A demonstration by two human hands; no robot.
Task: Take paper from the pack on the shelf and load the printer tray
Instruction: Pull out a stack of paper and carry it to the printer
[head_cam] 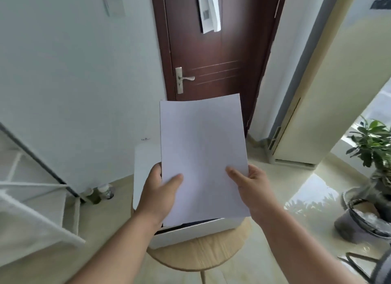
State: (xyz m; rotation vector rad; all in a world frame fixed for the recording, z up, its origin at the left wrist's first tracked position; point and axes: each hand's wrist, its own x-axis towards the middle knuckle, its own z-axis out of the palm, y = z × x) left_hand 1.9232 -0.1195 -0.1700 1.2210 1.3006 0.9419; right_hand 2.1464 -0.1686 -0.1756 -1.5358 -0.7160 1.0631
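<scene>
the paper stack point(203, 156) is in the air above the white printer point(196, 230) on the round stool point(196, 256). your left hand point(157, 196) and right hand point(251, 188) pinch its near corners, thumbs on top. keep edges even, lower it straight into the tray.

From where I stand nothing can be read: the paper sheets point(203, 156) look blank, and the printed papers hanging on the door point(209, 10) are too blurred.
</scene>
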